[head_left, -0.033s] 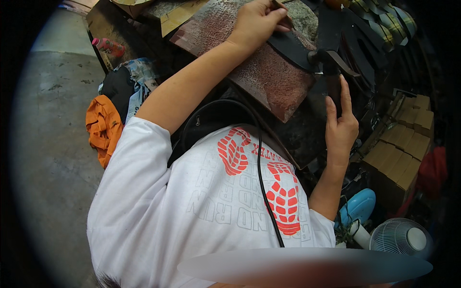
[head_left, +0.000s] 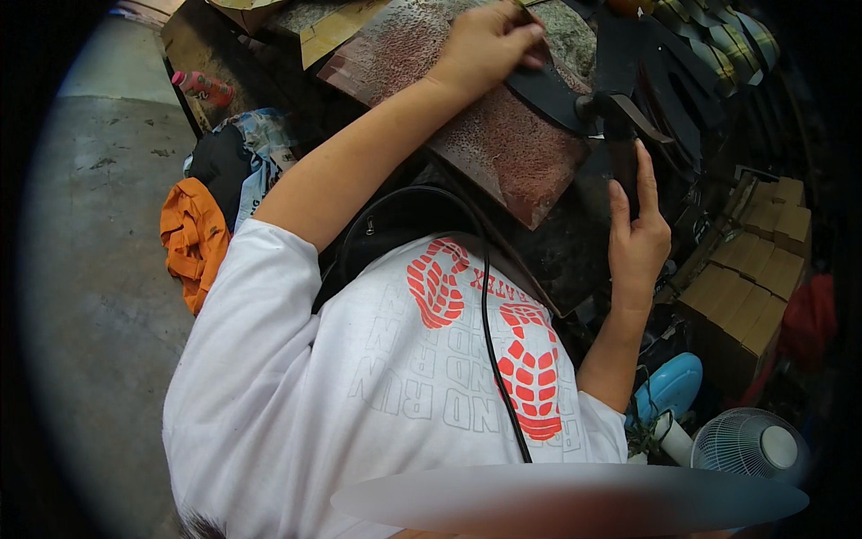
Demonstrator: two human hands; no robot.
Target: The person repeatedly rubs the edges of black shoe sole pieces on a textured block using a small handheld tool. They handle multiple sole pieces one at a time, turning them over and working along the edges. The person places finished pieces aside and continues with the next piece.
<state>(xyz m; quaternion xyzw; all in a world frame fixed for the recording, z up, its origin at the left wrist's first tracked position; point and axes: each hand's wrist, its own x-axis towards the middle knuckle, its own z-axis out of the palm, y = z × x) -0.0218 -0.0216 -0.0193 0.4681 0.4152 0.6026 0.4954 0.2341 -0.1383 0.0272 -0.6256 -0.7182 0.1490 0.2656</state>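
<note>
My right hand (head_left: pixel 639 229) is wrapped round the dark handle of a hammer (head_left: pixel 621 166), thumb and forefinger lying along it. The hammer's metal head rests over the right end of a flat, curved black piece (head_left: pixel 557 97). This piece lies on a worn, pitted reddish-brown board (head_left: pixel 512 153). At the board's upper edge my left hand (head_left: pixel 492 47) is closed, its fingers curled and slightly blurred. A thin greenish-yellow edge shows above them; most of what they hold is hidden. Beyond the black piece is a rough grey-green stone surface (head_left: pixel 567 38).
More curved black pieces (head_left: pixel 678 94) and plaid strips (head_left: pixel 718 45) lie at the upper right. Stacked brown cartons (head_left: pixel 741 278), a blue round object (head_left: pixel 669 386) and a fan (head_left: pixel 750 445) stand at right. Left are a pink-capped bottle (head_left: pixel 205 88) and orange cloth (head_left: pixel 193 234).
My left hand has shifted slightly and turned, and the brownish strip seen at its fingertips is now mostly out of sight. My right hand and the hammer stay put.
</note>
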